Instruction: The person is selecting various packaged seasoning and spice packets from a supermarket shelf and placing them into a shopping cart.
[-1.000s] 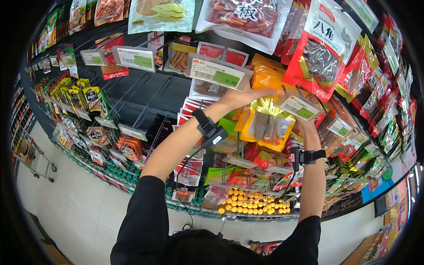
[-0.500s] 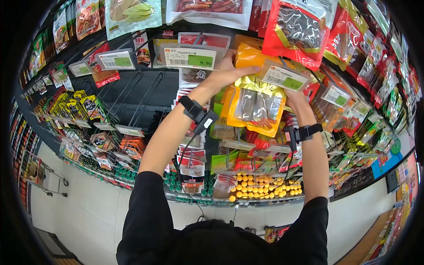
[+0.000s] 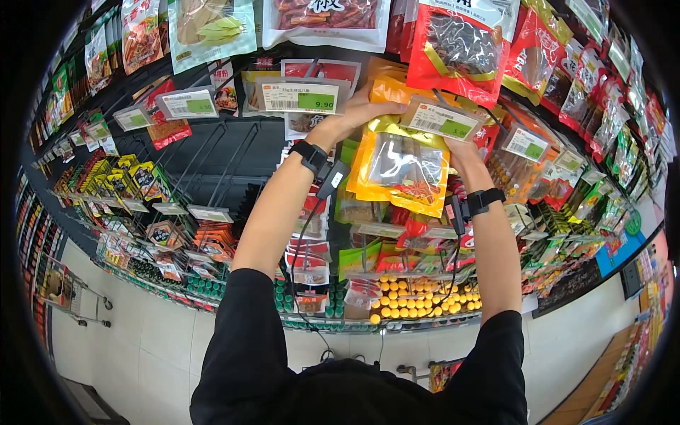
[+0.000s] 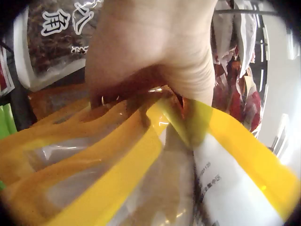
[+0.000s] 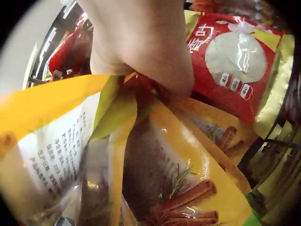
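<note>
Several yellow-orange bags hang together, the front bag (image 3: 404,166) facing out with its clear window. My left hand (image 3: 361,113) grips their upper left part, thumb across the top under a price tag (image 3: 443,119). At their upper right is my right hand (image 3: 462,150), partly behind that tag. In the left wrist view the left hand (image 4: 150,52) holds the gathered bag tops (image 4: 136,122); its fingertips are hidden. The right wrist view has the right hand (image 5: 141,47) pinching bag tops above a bag with cinnamon sticks (image 5: 188,202), fingertips hidden too.
Above hang a red star-anise bag (image 3: 460,49) and a white chili bag (image 3: 326,25). Another price tag (image 3: 301,95) juts out left of the hands. Bare hooks (image 3: 227,159) stand further left. Yellow-capped items (image 3: 425,297) line a lower shelf; a cart (image 3: 71,290) stands at left.
In the head view, the shelf has shifted left and slightly up since the first frame. Both hands remain at the yellow bags, whose front bag now faces the camera more squarely.
</note>
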### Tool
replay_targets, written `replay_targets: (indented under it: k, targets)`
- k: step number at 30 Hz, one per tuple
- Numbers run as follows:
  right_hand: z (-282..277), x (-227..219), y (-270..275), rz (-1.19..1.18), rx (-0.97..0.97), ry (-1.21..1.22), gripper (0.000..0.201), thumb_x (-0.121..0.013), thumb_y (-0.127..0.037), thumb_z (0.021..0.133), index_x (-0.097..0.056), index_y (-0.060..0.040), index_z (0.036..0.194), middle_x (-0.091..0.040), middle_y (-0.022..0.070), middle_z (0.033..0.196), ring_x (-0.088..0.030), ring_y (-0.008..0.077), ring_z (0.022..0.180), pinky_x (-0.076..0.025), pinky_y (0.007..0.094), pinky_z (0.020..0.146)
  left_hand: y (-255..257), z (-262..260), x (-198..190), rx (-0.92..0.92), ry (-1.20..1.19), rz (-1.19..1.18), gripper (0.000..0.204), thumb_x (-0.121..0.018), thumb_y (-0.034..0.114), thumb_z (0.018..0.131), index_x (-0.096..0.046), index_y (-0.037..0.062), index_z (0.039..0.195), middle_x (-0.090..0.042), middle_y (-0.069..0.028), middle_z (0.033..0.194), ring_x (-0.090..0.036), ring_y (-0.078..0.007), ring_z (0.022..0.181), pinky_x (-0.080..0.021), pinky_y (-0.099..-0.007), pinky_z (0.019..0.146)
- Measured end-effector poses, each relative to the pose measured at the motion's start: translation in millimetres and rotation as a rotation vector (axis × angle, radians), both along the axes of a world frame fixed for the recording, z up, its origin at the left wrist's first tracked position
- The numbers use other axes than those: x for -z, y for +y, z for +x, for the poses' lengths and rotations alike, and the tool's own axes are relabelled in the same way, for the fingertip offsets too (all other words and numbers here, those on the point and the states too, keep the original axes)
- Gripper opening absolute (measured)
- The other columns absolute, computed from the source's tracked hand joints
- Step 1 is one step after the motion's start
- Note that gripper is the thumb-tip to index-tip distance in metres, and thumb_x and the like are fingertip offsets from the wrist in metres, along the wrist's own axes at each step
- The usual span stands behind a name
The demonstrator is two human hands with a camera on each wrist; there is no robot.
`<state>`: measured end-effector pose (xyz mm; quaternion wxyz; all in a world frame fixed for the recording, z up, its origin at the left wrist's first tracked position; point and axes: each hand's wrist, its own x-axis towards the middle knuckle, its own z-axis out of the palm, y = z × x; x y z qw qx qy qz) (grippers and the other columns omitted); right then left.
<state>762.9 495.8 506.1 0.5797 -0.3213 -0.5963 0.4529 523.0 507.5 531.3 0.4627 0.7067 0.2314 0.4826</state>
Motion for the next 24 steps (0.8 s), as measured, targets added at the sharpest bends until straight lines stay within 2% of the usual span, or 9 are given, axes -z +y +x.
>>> replay_targets:
  k: [1, 6, 9, 12, 15, 18, 21, 22, 24]
  targets:
    - [-4, -2, -5, -0.016, -0.037, 0.058, 0.038, -0.065, -0.005, 0.084, -0.054, 0.0008, 0.120, -0.062, 0.0111, 0.112, -0.061, 0.0177, 0.097, -0.052, 0.0304, 0.079, 1, 0, 0, 0.001, -0.001, -0.012, 0.062, -0.068, 0.024, 0.086, -0.039, 0.0017, 0.136, -0.053, -0.0095, 0.130, -0.052, -0.0161, 0.115, -0.042, -0.0292, 0.097]
    - [-13, -16, -20, 0.069, 0.107, -0.101, 0.031, -0.063, -0.004, 0.085, -0.059, 0.0005, 0.115, -0.065, 0.0100, 0.108, -0.062, 0.0176, 0.095, -0.052, 0.0304, 0.079, -6, 0, -2, 0.004, -0.009, -0.110, 0.050, -0.066, 0.019, 0.086, -0.049, 0.0009, 0.130, -0.059, -0.0088, 0.122, -0.058, -0.0153, 0.108, -0.046, -0.0278, 0.091]
    - [-17, -27, -23, 0.211, 0.231, -0.261, 0.029, -0.063, -0.004, 0.085, -0.060, 0.0004, 0.113, -0.066, 0.0094, 0.105, -0.063, 0.0174, 0.094, -0.052, 0.0302, 0.079, 0, 3, 3, -0.001, -0.107, -0.086, 0.046, -0.075, 0.028, 0.079, -0.063, 0.0016, 0.114, -0.066, -0.0051, 0.109, -0.062, -0.0131, 0.098, -0.047, -0.0258, 0.087]
    - [-19, -37, -33, 0.347, 0.353, -0.443, 0.027, -0.063, -0.004, 0.085, -0.061, 0.0002, 0.111, -0.067, 0.0088, 0.103, -0.063, 0.0171, 0.092, -0.051, 0.0299, 0.079, -3, 5, 0, 0.020, -0.137, -0.081, 0.038, -0.074, 0.023, 0.080, -0.066, 0.0017, 0.109, -0.067, -0.0045, 0.106, -0.062, -0.0124, 0.095, -0.047, -0.0249, 0.084]
    - [-19, -41, -42, 0.410, 0.417, -0.556, 0.025, -0.063, -0.004, 0.085, -0.063, 0.0001, 0.109, -0.068, 0.0082, 0.101, -0.064, 0.0169, 0.091, -0.051, 0.0296, 0.079, -12, 6, -5, -0.039, -0.112, -0.053, 0.033, -0.074, 0.022, 0.080, -0.068, 0.0019, 0.106, -0.068, -0.0046, 0.103, -0.063, -0.0120, 0.092, -0.047, -0.0251, 0.081]
    - [-19, -40, -53, 0.430, 0.448, -0.623, 0.023, -0.063, -0.004, 0.085, -0.064, -0.0001, 0.107, -0.069, 0.0077, 0.098, -0.065, 0.0167, 0.090, -0.051, 0.0294, 0.079, -22, 6, -5, -0.017, -0.136, -0.040, 0.029, -0.073, 0.020, 0.081, -0.068, 0.0012, 0.103, -0.069, -0.0038, 0.099, -0.063, -0.0116, 0.087, -0.048, -0.0258, 0.077]
    - [-18, -33, -55, 0.468, 0.409, -0.473, 0.024, -0.065, -0.002, 0.083, -0.064, -0.0001, 0.107, -0.070, 0.0070, 0.097, -0.065, 0.0158, 0.089, -0.050, 0.0281, 0.080, -37, 5, -9, -0.049, -0.062, -0.023, 0.027, -0.063, 0.010, 0.086, -0.065, -0.0020, 0.110, -0.068, -0.0072, 0.102, -0.064, -0.0122, 0.087, -0.049, -0.0253, 0.079]
    - [-18, -31, -57, 0.488, 0.401, -0.438, 0.026, -0.066, -0.001, 0.082, -0.064, 0.0000, 0.108, -0.070, 0.0069, 0.098, -0.065, 0.0155, 0.089, -0.050, 0.0277, 0.081, -42, 5, -10, -0.054, -0.063, -0.037, 0.027, -0.063, 0.010, 0.085, -0.065, -0.0019, 0.110, -0.068, -0.0073, 0.102, -0.064, -0.0122, 0.087, -0.049, -0.0253, 0.079]
    - [-18, -32, -65, 0.370, 0.367, -0.408, 0.026, -0.067, -0.001, 0.082, -0.064, 0.0003, 0.108, -0.070, 0.0071, 0.101, -0.065, 0.0145, 0.090, -0.050, 0.0271, 0.082, -52, 6, -10, -0.065, -0.062, -0.066, 0.028, -0.065, 0.011, 0.084, -0.065, -0.0017, 0.109, -0.068, -0.0074, 0.102, -0.064, -0.0122, 0.087, -0.049, -0.0255, 0.079]
